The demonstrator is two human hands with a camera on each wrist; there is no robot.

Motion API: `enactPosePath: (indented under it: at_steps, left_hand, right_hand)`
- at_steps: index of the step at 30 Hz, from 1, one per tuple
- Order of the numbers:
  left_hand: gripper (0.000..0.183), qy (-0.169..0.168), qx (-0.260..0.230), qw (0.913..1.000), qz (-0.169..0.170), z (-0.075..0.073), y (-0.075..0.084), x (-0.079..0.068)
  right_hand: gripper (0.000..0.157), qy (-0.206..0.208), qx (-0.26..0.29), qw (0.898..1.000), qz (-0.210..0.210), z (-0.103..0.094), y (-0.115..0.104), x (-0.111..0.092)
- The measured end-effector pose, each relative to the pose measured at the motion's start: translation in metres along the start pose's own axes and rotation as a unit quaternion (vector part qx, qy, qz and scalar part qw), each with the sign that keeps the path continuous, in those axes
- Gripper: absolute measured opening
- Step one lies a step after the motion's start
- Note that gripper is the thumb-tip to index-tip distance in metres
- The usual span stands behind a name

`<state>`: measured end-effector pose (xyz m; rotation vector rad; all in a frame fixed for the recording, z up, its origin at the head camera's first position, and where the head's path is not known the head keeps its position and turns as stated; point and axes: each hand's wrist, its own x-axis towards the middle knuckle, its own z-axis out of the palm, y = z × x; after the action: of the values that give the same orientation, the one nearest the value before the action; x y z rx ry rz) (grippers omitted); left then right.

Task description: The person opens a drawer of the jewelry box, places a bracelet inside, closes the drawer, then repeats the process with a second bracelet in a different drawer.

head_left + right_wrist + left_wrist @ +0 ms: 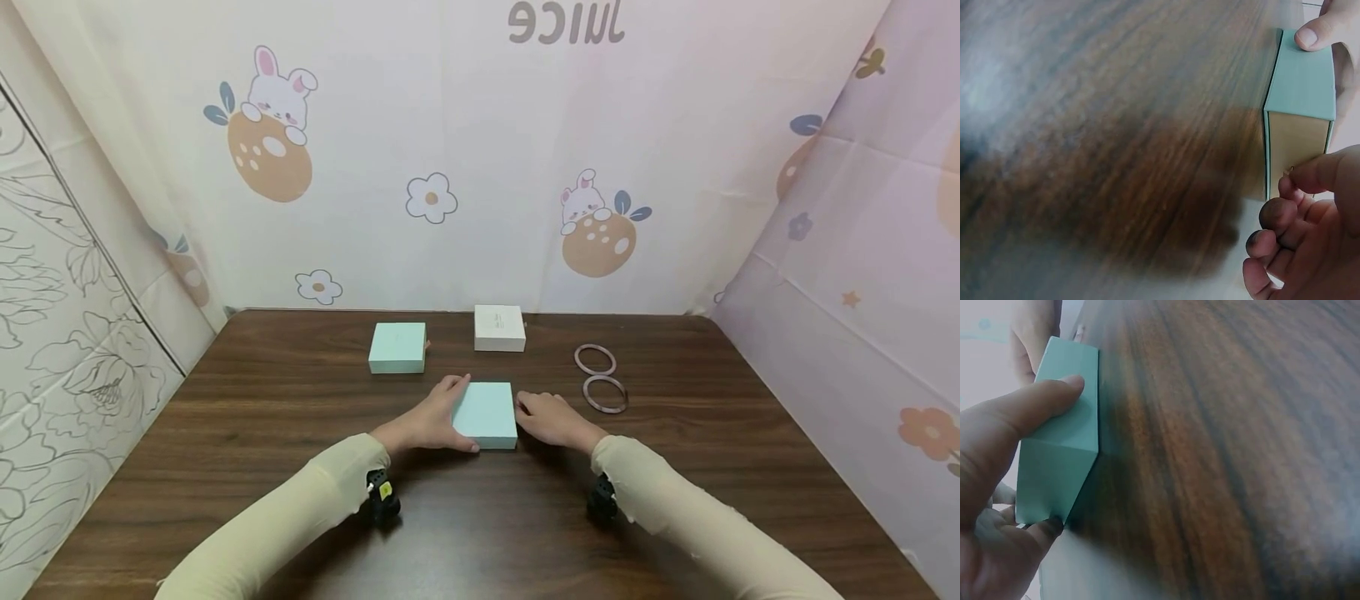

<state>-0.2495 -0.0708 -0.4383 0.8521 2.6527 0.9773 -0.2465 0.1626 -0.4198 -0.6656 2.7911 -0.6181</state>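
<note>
Left hand (435, 417) spans the box (485, 414), gripping near and far sides, likely steadying it. Right hand (553, 418) pinches its tab (1288, 170).

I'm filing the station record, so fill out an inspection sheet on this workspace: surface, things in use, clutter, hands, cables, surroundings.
Surface: dark wood-grain table, shiny near the front.
Things in use: a mint box lying flat between the hands, its tan side facing the right hand.
Clutter: a second mint box and a white box towards the back; two rings at the right.
Hands: left hand grips the nearer mint box; right hand pinches what looks like a small tab on it. Each wrist wears a black device.
Cables: nothing seen.
Surroundings: pale backdrop with rabbit and flower prints and mirrored lettering.
</note>
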Motion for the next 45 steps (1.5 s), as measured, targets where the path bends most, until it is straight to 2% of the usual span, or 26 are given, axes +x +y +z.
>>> enactPosePath:
  at_steps: [9, 29, 45]
  left_hand:
    - [0.11, -0.008, 0.008, 0.9999, -0.007, -0.001, 0.002, 0.002]
    - [0.11, -0.014, 0.002, 0.9999, -0.008, -0.002, 0.002, -0.001]
    - [0.109, -0.019, -0.009, 0.9998, -0.003, -0.01, 0.008, -0.006]
  right_hand:
    - [0.026, 0.007, -0.03, 0.999, -0.008, -0.003, 0.0, -0.002]
    - [0.027, 0.012, -0.041, 0.999, -0.005, -0.004, 0.006, -0.005]
    - [0.025, 0.01, -0.048, 0.999, -0.006, -0.006, 0.01, -0.006]
